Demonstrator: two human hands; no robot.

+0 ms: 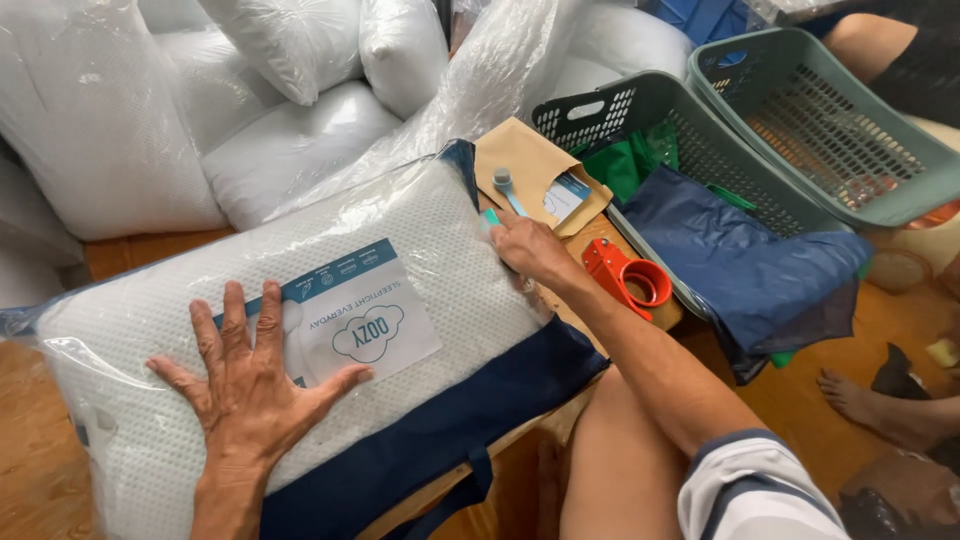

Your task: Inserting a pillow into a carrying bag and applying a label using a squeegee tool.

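Head view shows me pressing my left hand (255, 385) flat, fingers spread wide, on the white quilted pillow in its clear plastic and navy fabric carry bag (300, 340), which lies across my lap and a low surface; the open palm reads to me as a way of pinning the soft pillow so it cannot slide or puff up. My right hand (530, 250) reaches to the far end of the bag, fingers curled together around a small teal-handled tool (508, 200) (a pen or cutter, I cannot tell which), its tip at the bag's edge near the zip seam. Just beyond that hand lies a tan paper envelope (535, 165) with a small card on it, and beside my forearm sits a red tape dispenser (628, 275), close enough to grab without shifting. To the right, two green plastic laundry baskets (800, 110) stand nested side by side, with a navy blue cloth bag (740, 260) draped over the nearer rim. More plastic-wrapped white pillows (250, 110) are stacked behind. Another person's bare foot (860, 395) rests on the wooden floor at right.
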